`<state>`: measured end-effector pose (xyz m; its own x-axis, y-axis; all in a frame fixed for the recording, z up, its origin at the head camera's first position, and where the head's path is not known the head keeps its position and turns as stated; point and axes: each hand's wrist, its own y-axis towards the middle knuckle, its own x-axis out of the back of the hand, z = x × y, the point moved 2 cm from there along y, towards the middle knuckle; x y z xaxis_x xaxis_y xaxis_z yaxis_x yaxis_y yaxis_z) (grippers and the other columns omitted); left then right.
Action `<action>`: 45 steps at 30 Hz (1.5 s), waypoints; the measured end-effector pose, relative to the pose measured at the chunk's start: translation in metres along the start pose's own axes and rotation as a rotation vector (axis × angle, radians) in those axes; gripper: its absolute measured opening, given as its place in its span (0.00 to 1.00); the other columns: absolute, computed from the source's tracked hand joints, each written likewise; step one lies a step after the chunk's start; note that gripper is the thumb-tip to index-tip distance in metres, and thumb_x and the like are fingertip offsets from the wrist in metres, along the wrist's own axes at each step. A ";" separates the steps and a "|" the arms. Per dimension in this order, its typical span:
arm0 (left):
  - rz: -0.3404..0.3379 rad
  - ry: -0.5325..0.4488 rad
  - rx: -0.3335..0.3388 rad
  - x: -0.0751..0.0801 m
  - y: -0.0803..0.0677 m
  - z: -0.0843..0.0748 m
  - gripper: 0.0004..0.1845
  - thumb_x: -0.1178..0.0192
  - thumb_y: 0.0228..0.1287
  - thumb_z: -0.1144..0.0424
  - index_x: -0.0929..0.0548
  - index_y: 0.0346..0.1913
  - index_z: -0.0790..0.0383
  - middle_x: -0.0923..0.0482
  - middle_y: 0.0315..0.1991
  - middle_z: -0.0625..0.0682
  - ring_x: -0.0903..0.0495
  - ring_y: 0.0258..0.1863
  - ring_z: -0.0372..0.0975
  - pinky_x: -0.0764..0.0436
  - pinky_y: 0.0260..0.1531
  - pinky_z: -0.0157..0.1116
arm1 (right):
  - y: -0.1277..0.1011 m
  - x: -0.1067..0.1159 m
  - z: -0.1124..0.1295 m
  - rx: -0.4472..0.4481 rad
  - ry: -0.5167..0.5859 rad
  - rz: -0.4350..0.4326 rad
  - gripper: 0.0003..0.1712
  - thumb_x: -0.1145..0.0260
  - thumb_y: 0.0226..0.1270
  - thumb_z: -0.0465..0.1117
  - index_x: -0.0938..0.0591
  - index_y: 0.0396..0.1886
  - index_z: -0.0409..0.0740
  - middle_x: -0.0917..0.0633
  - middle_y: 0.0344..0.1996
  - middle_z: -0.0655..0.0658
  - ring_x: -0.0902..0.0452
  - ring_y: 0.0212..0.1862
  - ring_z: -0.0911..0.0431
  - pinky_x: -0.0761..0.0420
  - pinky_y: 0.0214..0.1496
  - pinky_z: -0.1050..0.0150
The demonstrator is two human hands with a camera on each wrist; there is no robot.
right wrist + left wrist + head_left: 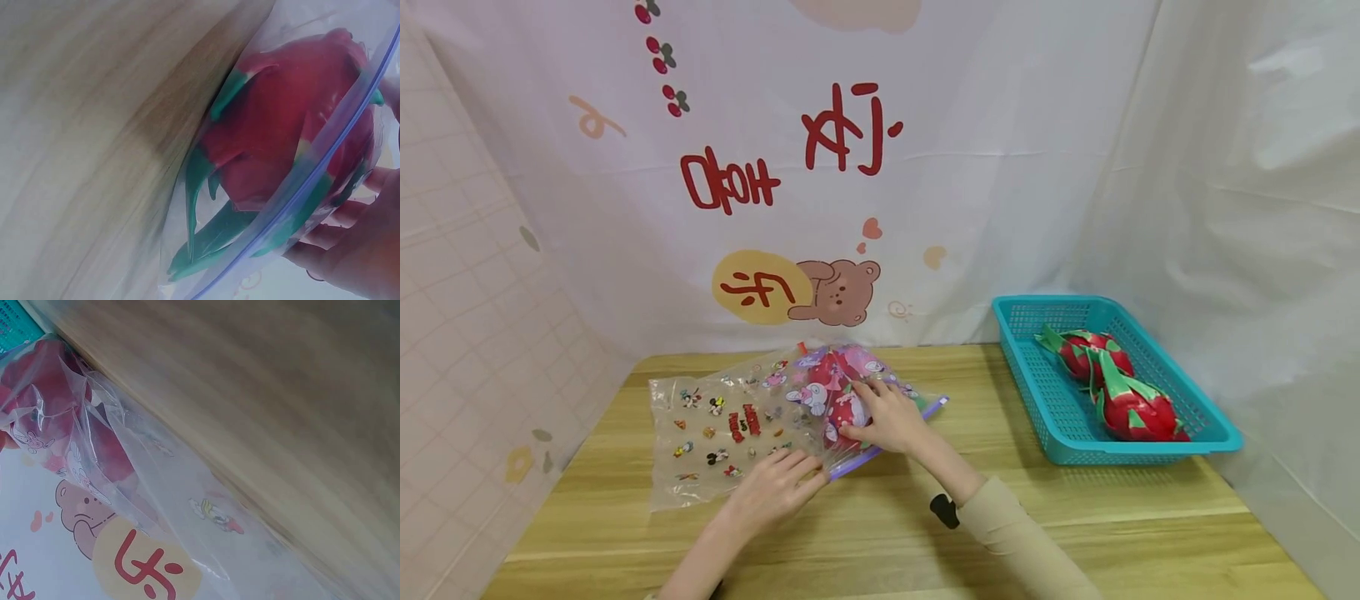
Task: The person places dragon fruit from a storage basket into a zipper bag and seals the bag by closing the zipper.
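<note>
A clear zip bag [812,396] with pink and purple cartoon prints and a purple zip edge holds red dragon fruit with green tips; one dragon fruit [269,131] shows through the plastic in the right wrist view. My right hand [891,417] rests on this bag over the fruit, fingers spread. Beside it lies a flat clear bag [700,442] with small cartoon prints, partly overlapped. My left hand [778,487] touches the front edge of the bags near the purple zip's left end; its fingertips are bent, and whether they pinch the plastic is hidden.
A teal basket [1048,446] stands at the right of the wooden table [1075,533] with two dragon fruits [1138,412] in it. Behind the table hangs a white printed cloth [970,208]. A small black object [943,511] shows beside the right wrist.
</note>
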<state>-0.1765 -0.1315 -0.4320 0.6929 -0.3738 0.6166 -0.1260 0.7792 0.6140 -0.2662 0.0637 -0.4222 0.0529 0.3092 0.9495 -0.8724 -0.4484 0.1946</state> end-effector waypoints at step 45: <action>0.545 -0.280 0.319 -0.060 0.061 0.035 0.43 0.31 0.46 0.39 0.34 0.67 0.40 0.34 0.68 0.55 0.41 0.71 0.54 0.34 0.60 0.63 | -0.095 0.083 -0.175 -0.550 -0.025 -0.005 0.32 0.46 0.68 0.40 0.38 0.65 0.23 0.32 0.59 0.20 0.30 0.54 0.26 0.24 0.47 0.36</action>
<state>-0.2510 -0.0787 -0.4145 0.2674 -0.1202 0.9561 -0.6365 0.7229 0.2689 -0.2637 0.2791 -0.4053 0.0629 0.2870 0.9559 -0.9971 0.0595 0.0478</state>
